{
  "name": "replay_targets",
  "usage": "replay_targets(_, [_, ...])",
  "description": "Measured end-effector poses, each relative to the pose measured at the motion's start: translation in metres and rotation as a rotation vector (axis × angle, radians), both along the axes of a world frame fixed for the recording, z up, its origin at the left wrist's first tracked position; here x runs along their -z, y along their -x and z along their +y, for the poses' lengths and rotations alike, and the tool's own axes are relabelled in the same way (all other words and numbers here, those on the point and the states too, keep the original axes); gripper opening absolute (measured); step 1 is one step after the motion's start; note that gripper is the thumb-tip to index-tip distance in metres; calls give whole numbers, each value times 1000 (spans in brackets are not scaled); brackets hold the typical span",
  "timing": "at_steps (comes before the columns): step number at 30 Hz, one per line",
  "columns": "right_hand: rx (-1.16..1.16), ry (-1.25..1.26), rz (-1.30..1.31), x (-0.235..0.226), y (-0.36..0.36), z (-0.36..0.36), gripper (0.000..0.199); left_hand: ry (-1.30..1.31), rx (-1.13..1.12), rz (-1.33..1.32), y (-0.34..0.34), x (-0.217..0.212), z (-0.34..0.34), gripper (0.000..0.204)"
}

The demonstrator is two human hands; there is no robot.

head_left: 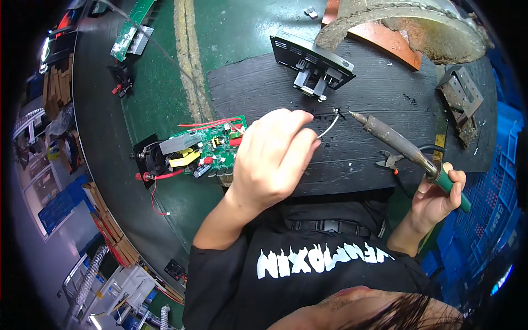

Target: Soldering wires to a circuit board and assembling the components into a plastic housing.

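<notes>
My left hand [269,159] is closed, its fingers pinching a thin whitish wire [329,126] that curves up past the fingertips. Just left of that hand lies a green circuit board [224,144] with red leads, a yellow-wrapped coil and a black fan; the hand covers its right end. In my right hand [437,201] is a soldering iron [393,137], gripped by its green handle. The iron's tip points up and left, a short way right of the wire's end. Beyond them a black metal panel [313,66] with sockets stands tilted on the dark board.
Cutters [390,160] lie beneath the iron. To the right are a perforated metal bracket [462,93] and blue crates [484,198]. A crusted round hood [407,33] overhangs the far right, above an orange bar [385,47]. Another circuit board [129,33] sits far left.
</notes>
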State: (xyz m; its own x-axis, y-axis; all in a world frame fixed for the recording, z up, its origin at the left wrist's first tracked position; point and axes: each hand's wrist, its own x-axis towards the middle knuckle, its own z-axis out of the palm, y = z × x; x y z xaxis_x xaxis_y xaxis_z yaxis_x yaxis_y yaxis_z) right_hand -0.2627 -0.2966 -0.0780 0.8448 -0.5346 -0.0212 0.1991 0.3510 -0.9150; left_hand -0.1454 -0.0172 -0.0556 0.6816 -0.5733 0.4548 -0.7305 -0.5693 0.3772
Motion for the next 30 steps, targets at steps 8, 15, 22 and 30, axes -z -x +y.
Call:
replay_targets(8, [6, 10, 7, 1, -2, 0, 27, -128, 56, 14, -6, 4, 0, 26])
replay_targets(15, [-10, -2, 20, 1, -6, 5, 27, 182, -106, -37, -8, 11, -4, 23])
replay_targets(22, [-48, 88, 31, 2, -9, 10, 29, 42, -28, -39, -15, 21, -3, 22])
replay_targets(30, [-57, 110, 37, 4, -13, 20, 29, 59, -75, -46, -14, 21, -1, 25])
